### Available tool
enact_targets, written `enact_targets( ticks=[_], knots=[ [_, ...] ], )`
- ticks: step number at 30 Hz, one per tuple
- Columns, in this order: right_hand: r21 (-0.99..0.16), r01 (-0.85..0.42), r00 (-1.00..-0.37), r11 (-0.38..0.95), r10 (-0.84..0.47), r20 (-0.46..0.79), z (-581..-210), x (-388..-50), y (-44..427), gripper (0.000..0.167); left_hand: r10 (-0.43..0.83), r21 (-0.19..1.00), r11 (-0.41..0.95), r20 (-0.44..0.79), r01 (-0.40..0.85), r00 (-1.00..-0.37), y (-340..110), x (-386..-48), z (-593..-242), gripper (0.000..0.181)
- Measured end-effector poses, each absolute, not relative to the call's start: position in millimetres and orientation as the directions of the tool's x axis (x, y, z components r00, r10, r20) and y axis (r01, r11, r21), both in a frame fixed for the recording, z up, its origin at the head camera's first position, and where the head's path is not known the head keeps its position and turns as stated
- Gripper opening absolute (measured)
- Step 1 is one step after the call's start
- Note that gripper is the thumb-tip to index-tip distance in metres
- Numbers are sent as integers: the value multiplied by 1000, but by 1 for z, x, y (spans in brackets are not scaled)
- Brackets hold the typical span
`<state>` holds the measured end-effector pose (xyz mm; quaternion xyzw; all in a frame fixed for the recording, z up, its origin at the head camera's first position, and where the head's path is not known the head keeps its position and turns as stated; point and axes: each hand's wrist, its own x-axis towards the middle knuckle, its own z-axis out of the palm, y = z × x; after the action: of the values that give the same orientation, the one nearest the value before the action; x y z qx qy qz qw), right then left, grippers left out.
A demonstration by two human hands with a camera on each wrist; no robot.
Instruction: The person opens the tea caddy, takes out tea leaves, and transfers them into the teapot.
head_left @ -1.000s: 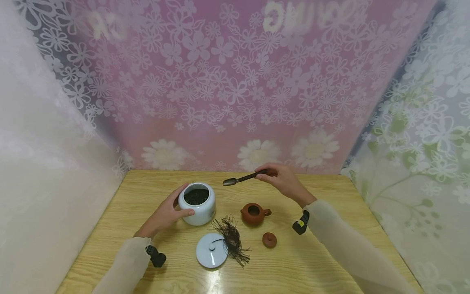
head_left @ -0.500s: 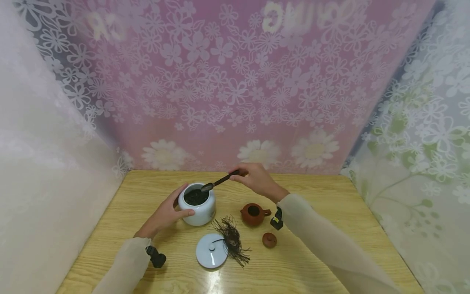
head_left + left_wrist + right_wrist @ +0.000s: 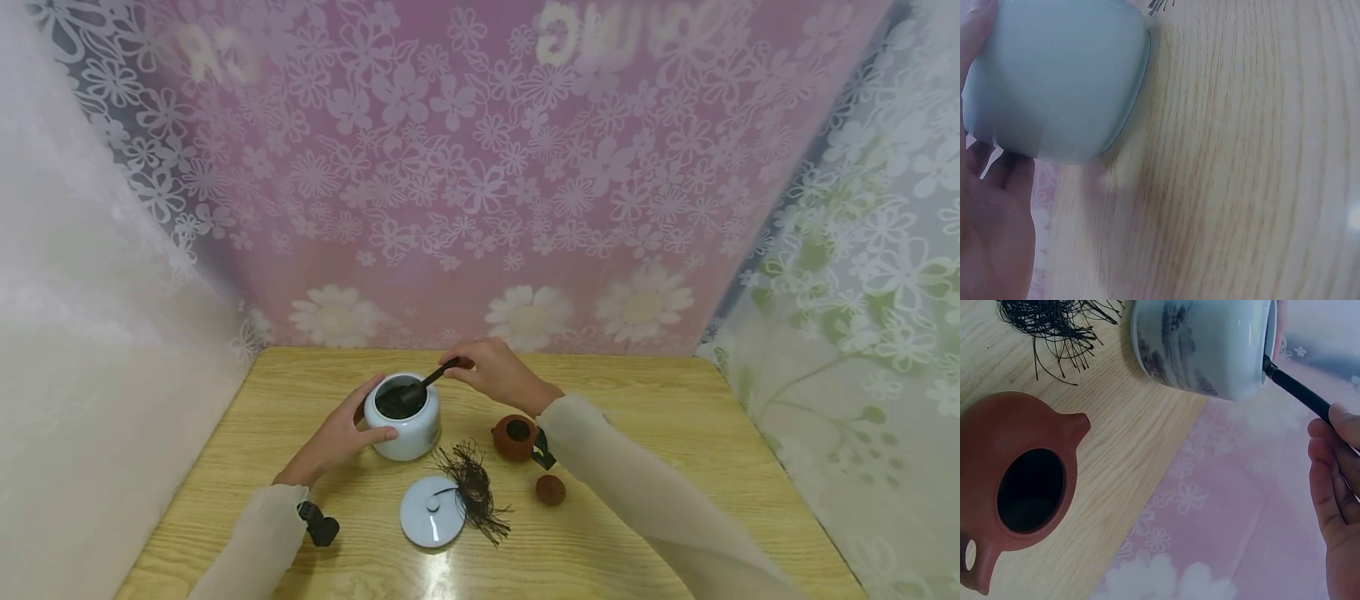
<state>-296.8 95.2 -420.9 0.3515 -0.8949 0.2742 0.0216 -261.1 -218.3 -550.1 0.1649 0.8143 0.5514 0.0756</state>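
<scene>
A white porcelain jar (image 3: 408, 439) holds dark loose tea leaves (image 3: 390, 403). My left hand (image 3: 335, 433) grips its left side, thumb across the front; the left wrist view shows the jar's plain wall (image 3: 1060, 75) close up. Between thumb and fingers my right hand (image 3: 495, 372) pinches the dark handle of a tea scoop (image 3: 438, 374), whose tip is down in the leaves, partly hidden. To the right stands a reddish-brown clay teapot (image 3: 513, 438), lidless, its handle behind the wrist camera. In the right wrist view, the scoop (image 3: 1297, 390) slants into the jar's mouth.
In front of the jar lies its white lid (image 3: 427, 521), with a dark stringy tassel (image 3: 476, 492) beside it. The small clay teapot lid (image 3: 551, 490) rests near the teapot. A pink floral backdrop (image 3: 465, 208) rises behind the wooden table (image 3: 637, 542).
My right hand has moved left and slightly down, bringing the scoop from above the table into the jar's leaves. The left hand and the jar have stayed where they were.
</scene>
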Motion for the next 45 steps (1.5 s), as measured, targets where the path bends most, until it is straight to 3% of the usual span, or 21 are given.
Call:
enact_targets(
  ticks=[9, 20, 27, 45],
  knots=[
    [-301, -758, -651, 579, -700, 292, -431, -303, 80, 17, 347, 916, 356, 56, 186, -936, -219, -261, -551, 106],
    [-306, -772, -628, 558, -745, 226, -436, -305, 66, 19, 344, 915, 360, 52, 183, -938, -216, -260, -548, 108],
    [-399, -742, -648, 539, -728, 222, -447, -310, 66, 19, 339, 917, 356, 51, 178, -939, -217, -260, -548, 108],
    [-749, -487, -791, 449, -591, 160, -475, -313, 75, 20, 350, 919, 345, 62, 190, -935, -217, -261, -551, 107]
  ],
)
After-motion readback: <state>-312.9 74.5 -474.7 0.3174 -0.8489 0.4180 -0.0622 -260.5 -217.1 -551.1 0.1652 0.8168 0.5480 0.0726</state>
